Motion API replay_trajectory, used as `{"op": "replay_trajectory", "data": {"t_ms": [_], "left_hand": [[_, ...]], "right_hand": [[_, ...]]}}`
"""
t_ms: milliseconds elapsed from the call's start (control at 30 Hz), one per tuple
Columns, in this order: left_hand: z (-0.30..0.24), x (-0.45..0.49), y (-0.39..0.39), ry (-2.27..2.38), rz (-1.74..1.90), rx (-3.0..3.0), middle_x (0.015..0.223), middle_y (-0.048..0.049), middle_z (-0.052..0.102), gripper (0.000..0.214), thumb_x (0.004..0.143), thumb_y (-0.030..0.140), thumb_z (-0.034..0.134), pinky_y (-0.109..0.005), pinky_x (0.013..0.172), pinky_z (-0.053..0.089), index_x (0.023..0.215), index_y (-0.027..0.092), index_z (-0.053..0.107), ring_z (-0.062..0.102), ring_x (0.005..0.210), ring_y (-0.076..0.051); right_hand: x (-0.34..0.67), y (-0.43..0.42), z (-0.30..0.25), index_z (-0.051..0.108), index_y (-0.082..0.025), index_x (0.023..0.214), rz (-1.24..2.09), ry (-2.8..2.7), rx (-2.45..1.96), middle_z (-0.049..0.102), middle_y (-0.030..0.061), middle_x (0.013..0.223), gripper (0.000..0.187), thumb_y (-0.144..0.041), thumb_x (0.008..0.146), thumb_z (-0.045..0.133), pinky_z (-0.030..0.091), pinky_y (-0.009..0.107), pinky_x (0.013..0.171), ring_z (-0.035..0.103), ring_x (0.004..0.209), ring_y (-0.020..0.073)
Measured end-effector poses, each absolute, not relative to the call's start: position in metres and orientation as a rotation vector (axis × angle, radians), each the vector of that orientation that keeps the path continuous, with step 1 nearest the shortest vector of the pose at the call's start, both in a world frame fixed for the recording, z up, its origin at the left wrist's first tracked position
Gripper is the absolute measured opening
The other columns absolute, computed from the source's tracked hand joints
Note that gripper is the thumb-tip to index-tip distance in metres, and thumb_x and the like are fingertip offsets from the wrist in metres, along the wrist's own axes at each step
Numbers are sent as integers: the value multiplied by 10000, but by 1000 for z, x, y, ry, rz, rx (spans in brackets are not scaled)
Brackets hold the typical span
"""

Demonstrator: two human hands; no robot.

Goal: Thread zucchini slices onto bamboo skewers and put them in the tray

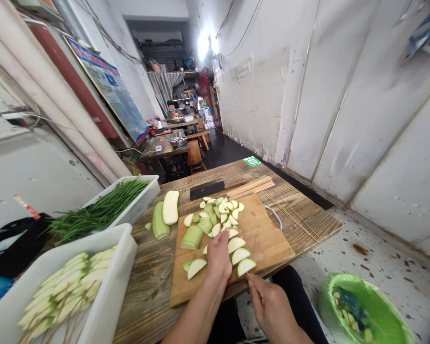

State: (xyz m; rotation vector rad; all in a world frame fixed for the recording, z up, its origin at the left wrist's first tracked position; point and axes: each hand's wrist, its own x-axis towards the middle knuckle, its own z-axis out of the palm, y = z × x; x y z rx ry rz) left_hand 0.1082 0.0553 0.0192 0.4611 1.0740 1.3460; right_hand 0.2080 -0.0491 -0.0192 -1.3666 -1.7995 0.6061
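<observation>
My right hand (pixel 274 306) pinches the lower end of a thin wooden skewer at the front edge of the cutting board (pixel 268 239). Along that skewer runs a row of half-moon zucchini slices (pixel 241 255), pale green at the rim and white inside. Closed fingers of my left hand (pixel 219 255) are at the far end of the row, on a slice (pixel 232 232) partly hidden by the hand. More cut zucchini (pixel 192 237) lies on the board, some fanned in a stack, some loose. Two larger zucchini pieces (pixel 170 208) rest on the table left of the board.
Behind the board lie a cleaver (pixel 207 189) and a bundle of skewers (pixel 252 186). A white bin (pixel 123 258) holds skewered slices; another bin (pixel 151 184) holds green chives. A green bucket (pixel 324 301) with scraps stands on the floor at right. Walls flank both sides.
</observation>
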Motion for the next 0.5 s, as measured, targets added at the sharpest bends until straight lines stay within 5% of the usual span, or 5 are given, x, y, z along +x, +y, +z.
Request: {"op": "replay_trajectory", "data": {"t_ms": [500], "left_hand": [[20, 105, 52, 998, 1318, 488, 764, -95, 685, 294, 705, 362, 689, -258, 599, 496, 807, 88, 663, 625, 664, -156]], "right_hand": [[210, -46, -19, 670, -107, 937, 442, -1790, -1357, 683, 91, 655, 391, -238, 966, 302, 497, 234, 545, 668, 550, 183]]}}
